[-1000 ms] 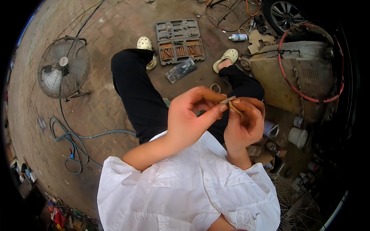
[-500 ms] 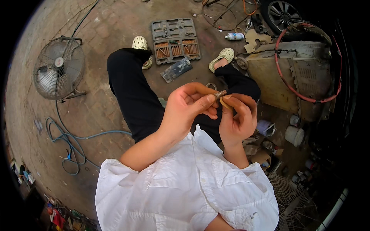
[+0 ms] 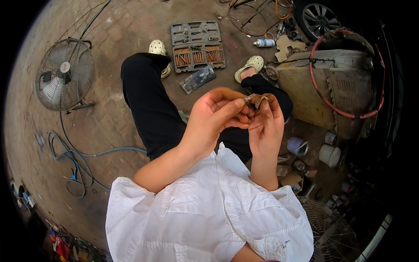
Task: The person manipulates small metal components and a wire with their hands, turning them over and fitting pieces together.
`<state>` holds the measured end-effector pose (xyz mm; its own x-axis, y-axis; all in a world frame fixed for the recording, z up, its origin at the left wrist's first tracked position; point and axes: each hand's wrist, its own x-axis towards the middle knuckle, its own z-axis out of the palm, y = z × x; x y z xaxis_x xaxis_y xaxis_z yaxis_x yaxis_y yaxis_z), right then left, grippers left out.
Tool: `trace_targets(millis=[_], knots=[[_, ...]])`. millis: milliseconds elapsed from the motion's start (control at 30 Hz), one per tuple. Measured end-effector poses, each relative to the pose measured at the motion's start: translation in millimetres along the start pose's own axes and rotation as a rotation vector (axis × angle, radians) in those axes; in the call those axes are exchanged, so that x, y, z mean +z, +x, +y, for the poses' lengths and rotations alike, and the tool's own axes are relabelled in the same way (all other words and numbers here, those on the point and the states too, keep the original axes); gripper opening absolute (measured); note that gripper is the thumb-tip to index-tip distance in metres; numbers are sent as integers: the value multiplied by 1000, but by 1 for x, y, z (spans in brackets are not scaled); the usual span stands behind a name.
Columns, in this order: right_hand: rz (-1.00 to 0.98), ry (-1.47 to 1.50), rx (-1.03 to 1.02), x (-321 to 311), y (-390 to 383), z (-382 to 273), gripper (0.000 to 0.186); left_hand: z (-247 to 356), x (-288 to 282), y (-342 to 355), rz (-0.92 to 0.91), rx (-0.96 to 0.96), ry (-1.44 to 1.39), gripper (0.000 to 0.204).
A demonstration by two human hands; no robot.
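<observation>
In front of my chest, my left hand [image 3: 220,111] pinches a small shiny metal piece [image 3: 249,98], short and rod-like, between thumb and forefinger. Close against it, my right hand [image 3: 267,120] is closed on a thin, folded, pale scrap [image 3: 261,103]; its material is too small to make out. The fingertips of both hands meet around the metal piece and partly cover it. Beyond the hands, on the floor between my feet, lies an open grey tool case [image 3: 197,46] with rows of rusty rod-shaped pieces. A dark, scuffed flat piece [image 3: 197,79] lies just this side of it.
At the left stands a floor fan [image 3: 64,75], with a blue hose [image 3: 100,153] coiled nearby. To the right are a worn metal box [image 3: 323,83] under a red hose [image 3: 315,89], a car wheel [image 3: 321,21], a spray can [image 3: 264,43] and several buckets [image 3: 329,155].
My right hand has turned more upright, its fingertips moving up beside the metal piece. The pale scrap shows more between its fingers. My left hand keeps its pinch and has shifted slightly.
</observation>
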<state>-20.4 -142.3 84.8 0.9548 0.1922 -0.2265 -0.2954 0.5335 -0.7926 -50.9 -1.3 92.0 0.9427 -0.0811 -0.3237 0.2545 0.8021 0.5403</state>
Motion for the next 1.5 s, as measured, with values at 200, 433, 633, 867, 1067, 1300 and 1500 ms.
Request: trace_targets(millis=[200,433,633,867,1067,1300,1500], knots=[[-21,6,-12,1,0,-2,14,-3,-1,-1,-1,3,1,16],[-60,-50,-30,3,-2,-2,22,0,-1,-2,7,-2,-8,16],[-78,-33,-33,2,-4,-3,23,0,0,-5,4,3,15,16],[-106,14,-27,1,-5,0,20,-3,-1,-5,26,62,21,17],[-115,-46,-105,-3,-5,3,17,0,0,-8,-7,73,23,16],[-98,-92,-150,5,-7,2,20,1,3,-10,26,120,85,17],[-141,-127,-116,2,-8,-2,20,0,2,-11,25,154,113,17]])
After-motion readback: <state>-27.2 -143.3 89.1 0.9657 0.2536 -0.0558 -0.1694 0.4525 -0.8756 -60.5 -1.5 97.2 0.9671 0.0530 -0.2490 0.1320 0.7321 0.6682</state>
